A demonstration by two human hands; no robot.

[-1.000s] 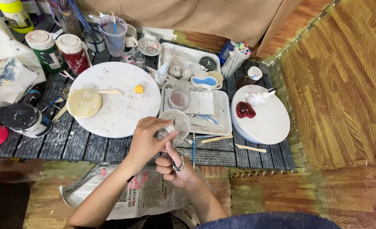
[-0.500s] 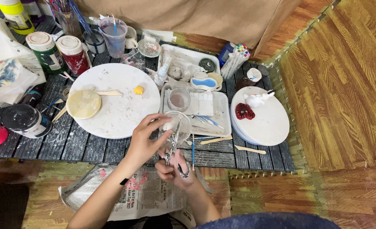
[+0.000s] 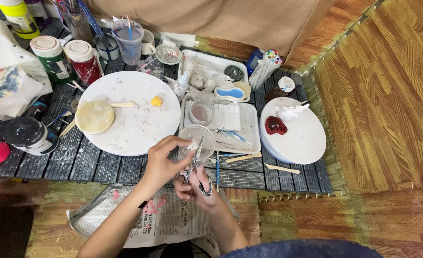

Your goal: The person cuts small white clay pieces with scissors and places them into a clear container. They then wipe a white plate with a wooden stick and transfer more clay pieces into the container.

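Pinching a small pale piece (image 3: pixel 191 145) in our left hand (image 3: pixel 163 162) over the clear cup (image 3: pixel 198 138), our right hand (image 3: pixel 197 186) curled through small scissors (image 3: pixel 194 162), blades at the piece, newspaper (image 3: pixel 173 220) beneath our wrists, big white round board (image 3: pixel 130 112) just beyond.

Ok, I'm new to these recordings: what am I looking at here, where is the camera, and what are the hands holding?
No machine here: a person wears a camera on the head, looking down at their own two hands over a low dark slatted table. The right hand holds small scissors; the left hand pinches a small white piece at the blades, above a clear cup. Around lie a large white round board with a pale disc, a white tray, paint jars and newspaper.
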